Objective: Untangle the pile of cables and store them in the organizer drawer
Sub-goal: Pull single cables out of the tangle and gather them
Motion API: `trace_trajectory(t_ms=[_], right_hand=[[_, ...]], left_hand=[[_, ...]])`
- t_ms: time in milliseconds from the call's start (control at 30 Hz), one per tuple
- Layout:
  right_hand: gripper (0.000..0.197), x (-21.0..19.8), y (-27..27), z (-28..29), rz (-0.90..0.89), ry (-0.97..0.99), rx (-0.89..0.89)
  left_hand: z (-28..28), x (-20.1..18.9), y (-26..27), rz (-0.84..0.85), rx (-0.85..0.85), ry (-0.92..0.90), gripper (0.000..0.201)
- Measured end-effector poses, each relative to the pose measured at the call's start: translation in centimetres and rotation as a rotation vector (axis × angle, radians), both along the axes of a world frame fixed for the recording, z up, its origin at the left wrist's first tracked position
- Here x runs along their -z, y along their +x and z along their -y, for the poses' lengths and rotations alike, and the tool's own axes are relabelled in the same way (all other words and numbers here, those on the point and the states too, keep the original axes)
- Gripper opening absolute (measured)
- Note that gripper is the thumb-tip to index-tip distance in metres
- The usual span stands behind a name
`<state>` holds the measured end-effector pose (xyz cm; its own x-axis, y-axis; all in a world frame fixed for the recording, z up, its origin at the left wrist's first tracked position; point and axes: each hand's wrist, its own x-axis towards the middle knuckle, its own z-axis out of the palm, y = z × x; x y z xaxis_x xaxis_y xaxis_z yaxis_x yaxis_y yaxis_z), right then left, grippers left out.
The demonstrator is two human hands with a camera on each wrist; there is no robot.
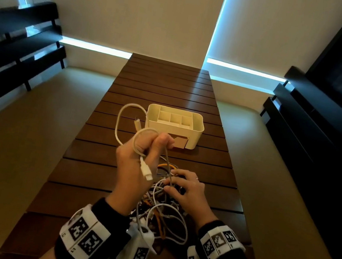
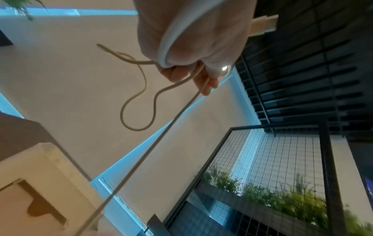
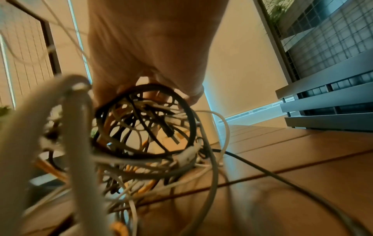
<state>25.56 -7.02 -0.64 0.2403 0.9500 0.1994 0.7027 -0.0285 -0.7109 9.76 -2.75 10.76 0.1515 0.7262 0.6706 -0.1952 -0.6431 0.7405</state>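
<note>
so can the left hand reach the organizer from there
Probably yes. The organizer stands just beyond the left hand, with nothing between. The hand grips a cable, though, and one strand runs down to the tangle the right hand holds, so it may tug.
</note>
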Motion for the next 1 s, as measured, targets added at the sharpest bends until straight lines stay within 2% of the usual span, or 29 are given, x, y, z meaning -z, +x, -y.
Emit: trace_trajectory(t_ms=[167,333,433,500,567,600,667,700,733,767,833,900,1000], right_hand=[[0.015,0.2,-0.3,-0.3,-0.057,-0.025,0.017],[0.017,0.2,-0.3,-0.1,-0.023,-0.052,-0.009],[0.017,-0.3,-0.7,0.1,0.05,-0.054,0.01],[0.014,-0.7,-0.9,0.3,0.16,-0.049,0.039],[0.013,-1.3,-1.0,0.5,0.195,0.003,0.104],[0.012,-1.6,-1.1,0.6,0.171,0.046,0.135],[0.011,-2.2,-1.1,0.5,0.067,0.142,0.176],[0.01,-2.6,-1.2,0.3,0.025,0.172,0.19],[0.009,-3.0,-1.2,0.1,0.001,0.186,0.197],[0.008,-3.4,-1.3,0.0,-0.011,0.194,0.2],[0.007,-3.8,-1.4,-0.2,0.008,0.189,0.2],[0.008,-3.8,-1.5,-0.2,0.053,0.163,0.212],[0.011,-3.3,-1.3,0.1,0.064,0.158,0.238]], left_hand=[[0.3,-0.6,-0.2,0.005,0.026,-0.064,0.028],[0.7,-1.1,-0.7,0.126,-0.001,-0.154,0.023],[0.6,-1.8,-1.0,0.117,0.079,-0.203,0.022],[0.1,-1.7,-1.3,-0.038,0.129,-0.141,0.019],[-0.8,-0.7,-1.6,-0.291,0.107,-0.08,0.01],[-1.3,0.2,-1.7,-0.456,0.073,-0.097,0.019],[-1.7,2.2,-1.6,-0.816,-0.013,-0.166,0.054],[-1.6,3.1,-1.4,-0.96,-0.058,-0.21,0.066],[-1.3,3.9,-1.1,-1.033,-0.086,-0.247,0.073],[-0.9,4.6,-0.8,-1.042,-0.098,-0.284,0.077],[-0.4,5.7,0.1,-0.946,-0.102,-0.316,0.074],[-0.1,6.5,1.0,-0.915,-0.093,-0.295,0.059],[-0.6,7.3,1.6,-0.981,-0.054,-0.277,0.044]])
